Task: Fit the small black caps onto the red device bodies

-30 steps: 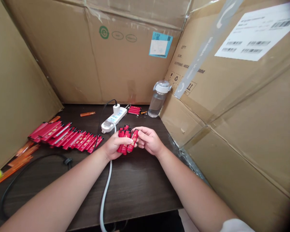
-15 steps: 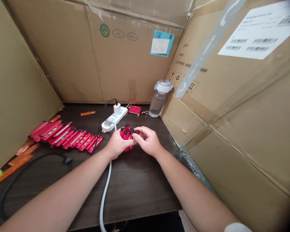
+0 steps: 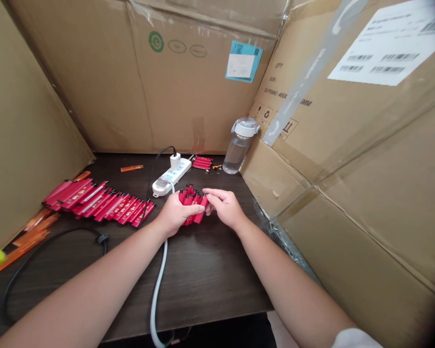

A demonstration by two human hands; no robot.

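Note:
A bundle of slim red cases with black caps (image 3: 189,198) stands upright in my left hand (image 3: 174,214), whose thumb lies across the front of it. My right hand (image 3: 222,205) has its thumb and index finger at the capped top of the rightmost red case (image 3: 202,210); its other fingers are curled and partly hidden. To the left, a long overlapping row of similar red cases (image 3: 97,202) lies on the dark table (image 3: 203,280). The cases' exact kind is too small to tell.
A white power strip (image 3: 172,178) with a plugged-in charger sits behind my hands. Beyond it lie a few more red cases (image 3: 203,163), beside a water bottle (image 3: 238,145). Orange strips (image 3: 29,241) and a black cable (image 3: 54,235) lie at left. Cardboard walls (image 3: 188,96) surround the table.
My right hand has shifted slightly right, and the rightmost red case now shows more fully, tilted outward from the bundle. My left hand still holds the bundle in nearly the same place.

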